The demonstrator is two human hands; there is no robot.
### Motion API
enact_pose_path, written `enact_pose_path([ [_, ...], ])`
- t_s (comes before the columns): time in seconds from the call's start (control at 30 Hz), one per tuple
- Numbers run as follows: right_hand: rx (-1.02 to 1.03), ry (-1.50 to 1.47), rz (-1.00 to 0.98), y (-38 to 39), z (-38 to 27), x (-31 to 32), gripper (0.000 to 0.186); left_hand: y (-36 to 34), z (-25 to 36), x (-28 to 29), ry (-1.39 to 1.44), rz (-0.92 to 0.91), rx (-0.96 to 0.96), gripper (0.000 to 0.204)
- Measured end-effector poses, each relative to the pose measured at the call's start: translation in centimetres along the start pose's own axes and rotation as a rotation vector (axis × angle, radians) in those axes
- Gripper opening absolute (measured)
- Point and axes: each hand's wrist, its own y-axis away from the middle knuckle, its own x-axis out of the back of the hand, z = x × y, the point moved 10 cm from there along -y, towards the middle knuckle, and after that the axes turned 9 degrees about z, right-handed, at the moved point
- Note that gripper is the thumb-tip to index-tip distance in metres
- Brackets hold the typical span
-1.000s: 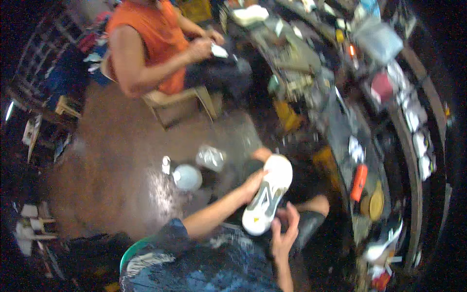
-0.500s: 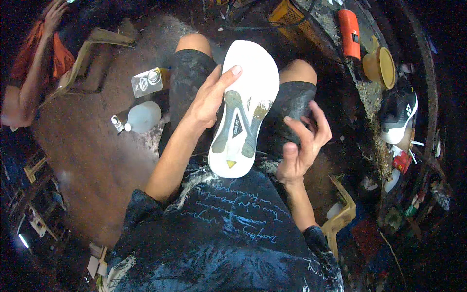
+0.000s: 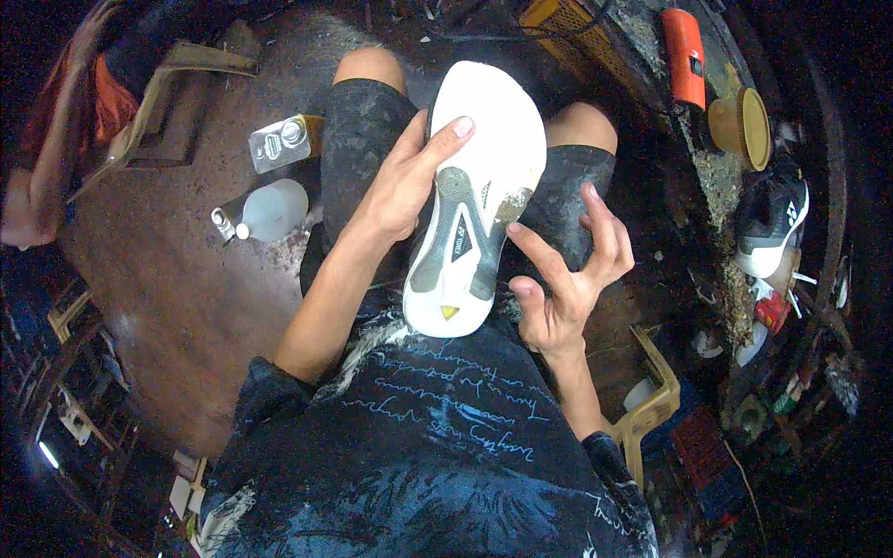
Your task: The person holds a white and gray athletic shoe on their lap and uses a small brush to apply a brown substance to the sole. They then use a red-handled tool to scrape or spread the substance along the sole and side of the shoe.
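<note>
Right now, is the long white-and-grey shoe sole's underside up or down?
Up: the sole shows the camera its patterned underside; the left hand grips it.

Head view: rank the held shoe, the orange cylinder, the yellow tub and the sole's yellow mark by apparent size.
1. Held shoe
2. Orange cylinder and yellow tub: too alike to rank
3. Yellow mark

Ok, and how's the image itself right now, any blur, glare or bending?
Head view, centre: the white sole, left hand and right hand look fairly sharp, the forefoot nearly washed out; head view, rim: grainy near-black, with lines bowing; head view, upper left: the other person's arm is softer; head view, lower left: a small light strip glares.
</note>
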Motion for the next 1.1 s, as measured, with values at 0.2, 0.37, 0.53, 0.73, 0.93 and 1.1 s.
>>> enact_pose_path([
  [0.2, -0.009, 0.020, -0.029, 0.0, 0.0, -0.5, 0.057, -0.1, 0.0, -0.1, 0.007, -0.020, 0.001, 0.083],
  [0.37, 0.011, 0.053, -0.048, -0.2, -0.1, -0.6, 0.058, 0.0, -0.1, -0.1, 0.021, -0.017, 0.010, 0.081],
  [0.53, -0.023, 0.008, -0.026, -1.1, 0.9, -0.8, 0.044, 0.3, -0.2, -0.1, 0.022, -0.003, 0.007, 0.080],
  [0.73, -0.038, -0.101, 0.024, -2.6, 2.5, -0.6, 0.056, 0.1, -0.3, -0.1, 0.028, -0.033, 0.018, 0.080],
  [0.93, 0.108, -0.032, -0.072, -1.5, 0.5, -0.5, 0.059, 0.1, -0.6, 0.0, 0.032, -0.021, 0.037, 0.081],
  [1.1, 0.105, 0.004, -0.058, -1.9, 1.0, -1.3, 0.059, 0.1, -0.8, -0.2, 0.018, -0.010, 0.019, 0.083],
])
